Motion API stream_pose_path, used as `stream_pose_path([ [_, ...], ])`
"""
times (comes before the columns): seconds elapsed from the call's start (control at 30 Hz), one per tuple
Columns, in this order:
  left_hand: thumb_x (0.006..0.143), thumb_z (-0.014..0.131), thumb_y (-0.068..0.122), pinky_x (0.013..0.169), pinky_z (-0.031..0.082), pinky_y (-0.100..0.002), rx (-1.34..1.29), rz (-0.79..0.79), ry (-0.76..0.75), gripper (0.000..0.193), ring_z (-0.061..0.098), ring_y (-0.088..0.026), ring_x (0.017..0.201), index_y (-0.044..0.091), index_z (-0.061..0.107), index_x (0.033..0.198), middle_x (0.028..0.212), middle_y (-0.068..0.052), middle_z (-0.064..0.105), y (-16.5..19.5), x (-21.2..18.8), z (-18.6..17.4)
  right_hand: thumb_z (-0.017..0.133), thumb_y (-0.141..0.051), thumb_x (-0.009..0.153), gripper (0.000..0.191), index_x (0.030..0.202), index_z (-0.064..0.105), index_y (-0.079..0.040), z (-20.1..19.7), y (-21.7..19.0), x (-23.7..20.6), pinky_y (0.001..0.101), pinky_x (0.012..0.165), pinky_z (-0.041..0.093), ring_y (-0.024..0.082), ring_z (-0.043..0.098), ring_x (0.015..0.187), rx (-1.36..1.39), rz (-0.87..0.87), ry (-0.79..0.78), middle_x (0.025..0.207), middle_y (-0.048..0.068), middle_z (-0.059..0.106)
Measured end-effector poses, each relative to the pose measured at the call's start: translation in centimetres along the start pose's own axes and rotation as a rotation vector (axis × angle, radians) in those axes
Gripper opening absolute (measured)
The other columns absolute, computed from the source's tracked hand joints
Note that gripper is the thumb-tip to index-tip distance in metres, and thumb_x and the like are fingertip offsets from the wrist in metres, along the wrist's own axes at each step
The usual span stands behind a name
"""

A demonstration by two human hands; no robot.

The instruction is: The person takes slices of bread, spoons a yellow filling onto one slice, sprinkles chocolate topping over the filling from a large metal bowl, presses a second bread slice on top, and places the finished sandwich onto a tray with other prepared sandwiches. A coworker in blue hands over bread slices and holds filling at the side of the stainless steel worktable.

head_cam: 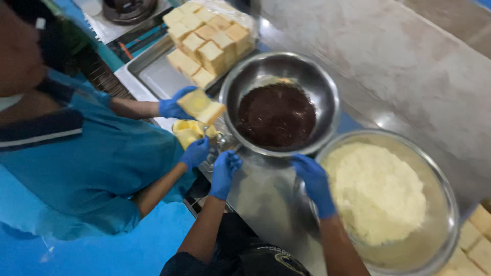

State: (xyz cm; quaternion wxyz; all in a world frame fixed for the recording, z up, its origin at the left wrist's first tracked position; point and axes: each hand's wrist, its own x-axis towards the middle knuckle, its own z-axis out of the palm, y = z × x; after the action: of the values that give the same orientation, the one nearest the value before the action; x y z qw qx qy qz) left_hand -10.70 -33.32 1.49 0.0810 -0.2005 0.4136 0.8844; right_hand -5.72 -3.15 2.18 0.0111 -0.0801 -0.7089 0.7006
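I am seeing my gloved left hand (225,171) and right hand (313,181) resting at the near rim of a steel bowl (327,92) of dark crumbs at twelve o'clock on the bench (261,199); whether they are grasping it, I cannot tell. A co-worker at nine o'clock is holding a bread slice (202,106).

Two steel bowls (280,71) (445,204), four blue-gloved hands (225,171) — one metal tray (153,71)

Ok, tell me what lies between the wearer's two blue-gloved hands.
Head view: only bare steel counter between the left hand and right hand.
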Motion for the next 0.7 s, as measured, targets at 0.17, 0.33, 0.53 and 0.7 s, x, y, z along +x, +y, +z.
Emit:
stream_pose_path([
  [0.17, 0.103, 0.048, 0.036, 0.097, 0.053, -0.046, -0.425, -0.042, -0.005, 0.035, 0.066, -0.029, 0.108, 0.011, 0.06, 0.124, 0.117, -0.007, 0.067, 6.0, 6.2, -0.8, 0.059, -0.023, 0.101, 0.059, 0.155, 0.039, -0.009, 18.3, -6.4, 11.2, 0.0346, 0.09, 0.058, 0.017, 0.067, 0.109, 0.328, 0.258, -0.251, 0.137, 0.008, 0.059],
  [0.33, 0.108, 0.04, 0.034, 0.114, 0.047, -0.05, -0.598, -0.092, -0.2, 0.052, 0.058, -0.035, 0.135, 0.003, 0.05, 0.149, 0.151, -0.017, 0.058, 7.4, 10.4, -0.3, 0.064, -0.016, 0.101, 0.047, 0.145, 0.058, 0.002, 21.1, -6.2, 14.5, 0.0309, 0.095, 0.059, 0.016, 0.068, 0.111, 0.28, 0.133, -0.328, 0.128, 0.011, 0.069],
  [0.53, 0.103, 0.038, 0.045, 0.112, 0.042, -0.058, -0.712, -0.483, -0.467, 0.059, 0.053, -0.036, 0.136, 0.008, 0.048, 0.148, 0.15, -0.016, 0.053, 6.6, 12.0, 0.4, 0.063, -0.013, 0.096, 0.041, 0.136, 0.063, 0.0, 15.4, -6.4, 16.6, 0.0335, 0.088, 0.06, 0.018, 0.069, 0.1, 0.115, 0.349, -0.364, 0.116, 0.008, 0.072],
  [0.7, 0.099, 0.043, 0.058, 0.109, 0.041, -0.066, -0.728, -0.651, -0.665, 0.067, 0.05, -0.038, 0.139, 0.013, 0.047, 0.148, 0.151, -0.015, 0.051, 3.9, 12.6, 2.2, 0.066, -0.013, 0.093, 0.037, 0.128, 0.07, -0.003, 11.1, -9.7, 18.5, 0.0309, 0.094, 0.057, 0.014, 0.069, 0.107, -0.235, 0.137, -0.504, 0.12, 0.008, 0.075],
])
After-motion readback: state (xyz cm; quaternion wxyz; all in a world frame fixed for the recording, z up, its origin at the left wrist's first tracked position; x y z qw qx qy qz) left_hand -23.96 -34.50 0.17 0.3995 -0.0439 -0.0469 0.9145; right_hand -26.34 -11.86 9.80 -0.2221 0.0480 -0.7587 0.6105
